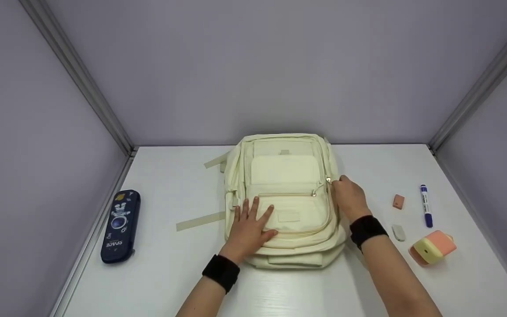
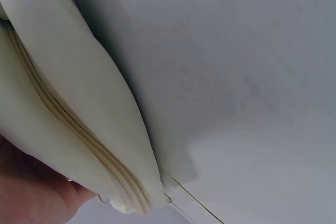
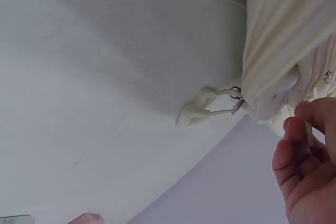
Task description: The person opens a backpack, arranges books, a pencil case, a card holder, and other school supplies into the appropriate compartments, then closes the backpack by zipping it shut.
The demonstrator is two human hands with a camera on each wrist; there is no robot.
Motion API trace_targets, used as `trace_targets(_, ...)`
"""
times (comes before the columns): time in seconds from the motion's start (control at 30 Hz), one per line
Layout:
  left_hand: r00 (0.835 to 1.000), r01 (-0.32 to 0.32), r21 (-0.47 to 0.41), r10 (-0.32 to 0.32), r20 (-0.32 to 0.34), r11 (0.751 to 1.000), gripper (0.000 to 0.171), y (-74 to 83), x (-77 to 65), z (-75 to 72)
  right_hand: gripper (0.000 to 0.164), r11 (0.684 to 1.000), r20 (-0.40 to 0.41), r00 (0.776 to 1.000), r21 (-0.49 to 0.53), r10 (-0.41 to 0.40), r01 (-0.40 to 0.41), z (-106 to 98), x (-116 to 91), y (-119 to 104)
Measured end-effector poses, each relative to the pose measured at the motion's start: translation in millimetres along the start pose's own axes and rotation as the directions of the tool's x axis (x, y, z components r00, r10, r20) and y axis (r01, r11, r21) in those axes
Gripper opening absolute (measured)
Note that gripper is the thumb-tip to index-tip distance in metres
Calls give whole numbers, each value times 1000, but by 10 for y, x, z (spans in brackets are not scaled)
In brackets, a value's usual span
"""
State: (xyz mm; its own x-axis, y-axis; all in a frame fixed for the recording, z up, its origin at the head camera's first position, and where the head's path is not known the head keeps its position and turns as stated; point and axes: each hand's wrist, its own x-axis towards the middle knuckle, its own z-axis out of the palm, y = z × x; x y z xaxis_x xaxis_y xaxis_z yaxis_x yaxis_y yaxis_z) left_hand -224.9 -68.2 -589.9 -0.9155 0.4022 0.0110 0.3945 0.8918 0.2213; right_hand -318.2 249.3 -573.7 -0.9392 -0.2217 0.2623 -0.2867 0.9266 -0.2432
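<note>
A cream backpack (image 1: 284, 169) lies on the white table with its front side up. My left hand (image 1: 248, 233) rests on the lower left of its front pocket, fingers straight and spread. At the bag's right side, my right hand (image 1: 350, 198) has its fingers curled. Seen from the right wrist, thumb and fingers pinch a small cream zipper pull (image 3: 309, 134) beside the bag's gathered fabric. Another pair of zipper pulls (image 3: 197, 109) hangs from metal rings nearby. The left wrist view shows a beige zipper (image 2: 79, 129) along the bag's edge.
A dark blue space-print pencil case (image 1: 120, 226) lies at the left. On the right are a pink eraser-like block (image 1: 398, 201), a blue-capped marker (image 1: 426, 206), a whitish eraser (image 1: 398, 232) and a pink-and-yellow sharpener (image 1: 434, 247). Straps (image 1: 200, 221) stretch left from the bag. Grey walls enclose the table.
</note>
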Motion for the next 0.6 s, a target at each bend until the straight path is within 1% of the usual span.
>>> trace_targets(0.07,1000,4,2,-4,3,1000,71,1,-1,0,12,999,3,1000,-37,-29,29,4,-25,12)
trace_targets(0.17,1000,11,5,-11,7,1000,71,1,0,0,3,995,13,998,-73,-63,64,12,-68,37)
trace_targets(0.27,1000,17,18,-17,8,1000,71,-1,7,5,13,983,12,992,-132,-124,125,27,-117,66)
trace_targets(0.4,1000,26,40,-26,8,999,71,1,14,14,15,967,-19,981,-169,-195,189,40,-180,83)
trace_targets(0.5,999,34,52,-34,7,998,71,12,21,15,16,964,-2,979,-174,-204,201,9,-213,46)
trace_targets(0.6,999,40,67,-41,4,997,70,22,28,11,16,969,58,983,-164,-176,183,-47,-246,-19)
